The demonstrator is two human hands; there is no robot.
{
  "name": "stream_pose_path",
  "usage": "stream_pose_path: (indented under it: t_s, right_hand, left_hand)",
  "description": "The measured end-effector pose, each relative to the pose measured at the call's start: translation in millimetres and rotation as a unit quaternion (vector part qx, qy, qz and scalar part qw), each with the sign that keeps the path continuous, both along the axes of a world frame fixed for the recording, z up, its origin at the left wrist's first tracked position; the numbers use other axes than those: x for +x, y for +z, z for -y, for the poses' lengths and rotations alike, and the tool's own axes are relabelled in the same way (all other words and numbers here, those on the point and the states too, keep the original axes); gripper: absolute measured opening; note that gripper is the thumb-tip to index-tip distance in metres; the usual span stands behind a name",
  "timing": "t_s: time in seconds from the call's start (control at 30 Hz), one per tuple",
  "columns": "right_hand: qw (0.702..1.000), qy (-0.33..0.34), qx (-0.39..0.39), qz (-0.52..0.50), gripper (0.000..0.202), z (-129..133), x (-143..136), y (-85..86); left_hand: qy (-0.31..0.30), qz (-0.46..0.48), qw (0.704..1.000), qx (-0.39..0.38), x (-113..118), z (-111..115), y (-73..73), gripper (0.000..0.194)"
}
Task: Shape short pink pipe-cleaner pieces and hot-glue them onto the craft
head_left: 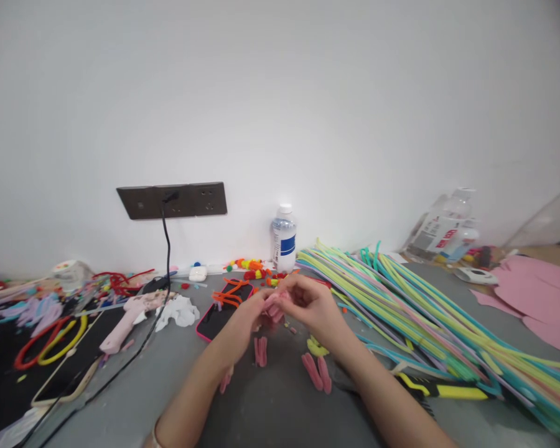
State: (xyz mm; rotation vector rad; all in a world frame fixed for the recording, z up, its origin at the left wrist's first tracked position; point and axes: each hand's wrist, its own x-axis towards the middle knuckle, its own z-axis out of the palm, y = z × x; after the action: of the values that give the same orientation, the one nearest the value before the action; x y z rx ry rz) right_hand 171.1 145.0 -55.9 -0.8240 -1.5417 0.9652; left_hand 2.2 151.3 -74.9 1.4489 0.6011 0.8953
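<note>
Both hands meet over the middle of the grey table around a small bundle of pink pipe cleaner (274,307). My left hand (252,312) has its fingers closed on the bundle from the left. From the right, the bent fingers of my right hand (312,302) pinch it too. Fingers cover part of its shape. Below the hands lie a folded pink pipe cleaner piece (260,351) and a second, V-shaped pink piece (317,373). A yellow-green bent piece (317,346) sits just above the V-shaped one.
A plastic bottle (284,239) stands by the wall. Many coloured pipe cleaners (415,317) spread across the right, beside a yellow-and-black tool (448,390). Leftward lie a pink glue gun (126,320) with its black cord (168,249), crumpled tissue (180,311) and phones (74,354). Pink sheets (536,292) lie far right.
</note>
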Motion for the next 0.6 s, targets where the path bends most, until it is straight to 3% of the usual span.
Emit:
stream_pose_path:
  t_s: [0.1, 0.2, 0.33, 0.43, 0.5, 0.6]
  right_hand:
    - [0.999, 0.008, -0.011, -0.038, 0.033, -1.3, 3.9, 2.3]
    - [0.994, 0.077, -0.05, -0.055, 0.033, 1.0, 6.3, 2.0]
    - [0.965, 0.229, -0.107, -0.063, 0.025, 7.7, 5.7, 1.0]
    - [0.943, 0.307, -0.121, -0.042, 0.023, 12.2, 2.9, 1.9]
    - [0.942, 0.314, -0.114, -0.028, 0.023, 13.2, 1.2, 3.3]
    - [0.967, 0.243, -0.073, -0.033, 0.025, 10.3, 0.4, 4.8]
  left_hand:
    - [-0.044, 0.07, 0.987, -0.137, -1.0, -2.5, 0.0, 0.052]
    - [-0.111, 0.065, 0.973, -0.19, -5.9, 2.0, 6.4, 0.051]
    - [-0.279, 0.008, 0.94, -0.198, -11.7, 10.5, 19.4, 0.062]
    - [-0.363, -0.042, 0.919, -0.147, -11.1, 13.5, 23.8, 0.06]
    - [-0.372, -0.037, 0.917, -0.14, -9.5, 14.0, 22.2, 0.054]
    - [-0.341, 0.017, 0.925, -0.168, -9.1, 12.7, 17.0, 0.05]
